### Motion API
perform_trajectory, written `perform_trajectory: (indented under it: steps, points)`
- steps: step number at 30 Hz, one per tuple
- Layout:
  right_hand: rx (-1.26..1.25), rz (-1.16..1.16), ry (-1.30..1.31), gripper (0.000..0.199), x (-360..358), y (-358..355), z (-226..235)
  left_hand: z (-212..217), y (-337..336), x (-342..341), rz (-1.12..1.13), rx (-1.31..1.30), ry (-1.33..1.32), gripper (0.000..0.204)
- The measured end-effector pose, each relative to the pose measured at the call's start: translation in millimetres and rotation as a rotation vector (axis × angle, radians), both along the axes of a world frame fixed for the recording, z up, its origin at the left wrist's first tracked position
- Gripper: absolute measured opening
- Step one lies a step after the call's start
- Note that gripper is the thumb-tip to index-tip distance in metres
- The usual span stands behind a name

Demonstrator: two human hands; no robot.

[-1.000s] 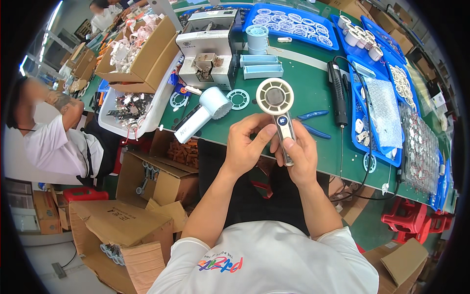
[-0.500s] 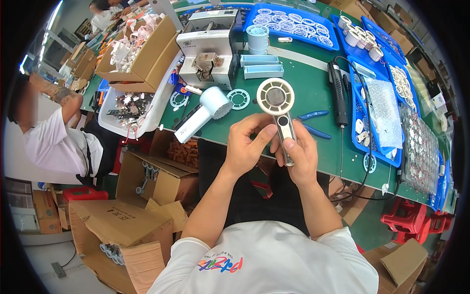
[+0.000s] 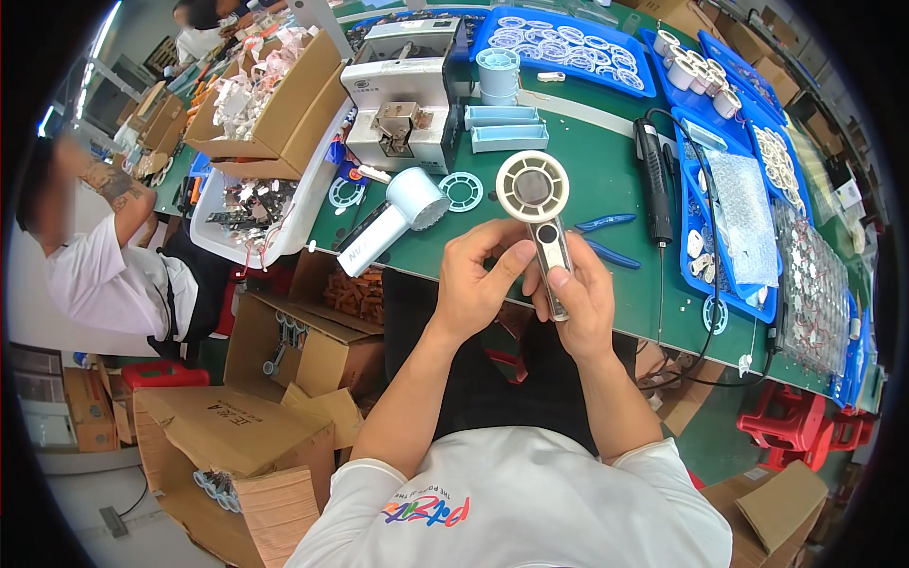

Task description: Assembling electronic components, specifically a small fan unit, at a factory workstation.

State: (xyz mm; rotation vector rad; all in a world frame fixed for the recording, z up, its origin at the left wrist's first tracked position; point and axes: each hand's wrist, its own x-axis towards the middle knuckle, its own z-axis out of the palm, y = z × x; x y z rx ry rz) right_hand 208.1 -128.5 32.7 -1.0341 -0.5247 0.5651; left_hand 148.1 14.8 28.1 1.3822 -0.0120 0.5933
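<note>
Over the near edge of the table I hold a handheld fan (image 3: 531,188) upright between both hands. It has a cream ring-shaped head with spokes and a dark round middle, and a narrow see-through handle with a white part inside. My left hand (image 3: 481,282) closes on the handle from the left, its thumb beside the upper end and its other fingertips hidden behind. My right hand (image 3: 581,301) grips the handle lower down, thumb on the front. A light-blue and white fan (image 3: 402,213) lies left of the hands, with a light-blue spoked ring (image 3: 462,192) beside it.
Blue-handled pliers (image 3: 608,241) and a black electric screwdriver (image 3: 653,180) with its cable lie to the right. Behind stand a grey machine (image 3: 398,95), light-blue housings (image 3: 508,133) and a blue tray of clear rings (image 3: 502,38). A co-worker (image 3: 114,256) sits at left near cardboard boxes (image 3: 227,431).
My hands and the fan stay in place. The co-worker's arm at the left has shifted slightly.
</note>
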Motion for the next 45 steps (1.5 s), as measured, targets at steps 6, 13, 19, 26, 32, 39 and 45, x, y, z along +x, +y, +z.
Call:
perform_trajectory:
  steps: [6, 13, 19, 26, 32, 39, 45]
  points:
    - [0.002, 0.002, -0.003, 0.04, 0.0, -0.1, 0.2, 0.4, 0.0, -0.1, 0.001, -0.001, 0.01, 0.021]
    - [-0.015, 0.015, 0.028, 0.046, 2.0, -2.1, -4.0, -3.0, 2.0, -0.8, 0.042, 0.05, 0.039, 0.02]
    - [-0.19, -0.4, -0.574, 0.059, -8.6, 10.0, -13.6, -4.1, 4.1, 0.6, 0.169, 0.242, 0.065, 0.019]
    - [-0.26, -0.351, -0.54, 0.071, -9.9, -0.3, -2.0, -3.1, -2.2, -1.3, 0.212, 0.149, 0.092, 0.018]
    - [-0.29, -0.464, -0.638, 0.061, 2.9, -23.1, 35.2, -6.5, -17.1, -3.7, 0.323, 0.178, -0.016, 0.026]
    - [-0.37, -0.517, -0.654, 0.047, -1.2, -40.7, 59.2, 12.1, -24.7, -12.0, 0.325, 0.316, -0.062, 0.034]
    - [-0.313, -0.583, -0.734, 0.047, -2.6, -40.4, 53.6, 22.6, -31.2, -13.4, 0.307, 0.404, -0.133, 0.038]
